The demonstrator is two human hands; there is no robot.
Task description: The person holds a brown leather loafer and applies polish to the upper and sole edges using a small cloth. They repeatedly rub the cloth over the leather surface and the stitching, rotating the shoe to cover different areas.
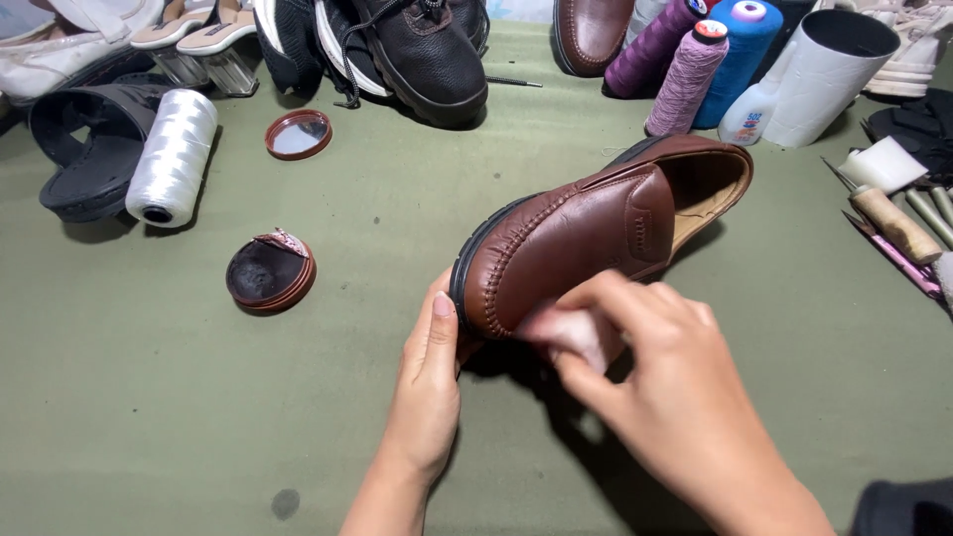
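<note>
A brown leather loafer (586, 233) with a black sole lies tilted on the green cloth-covered table (199, 397), toe toward me. My left hand (429, 382) grips its toe, thumb up against the sole edge. My right hand (660, 382) presses a small white cloth (576, 333) against the shoe's side near the toe; the cloth is blurred. To the left sits an open round tin of dark polish (270, 273), and its lid (298, 134) lies farther back.
A white thread spool (174, 159) and a black sandal (89, 149) lie at the left. Black shoes (417, 55) and another brown shoe (591, 35) line the back. Purple and blue thread cones (695, 69), a white cylinder (829, 74) and hand tools (898, 228) stand right.
</note>
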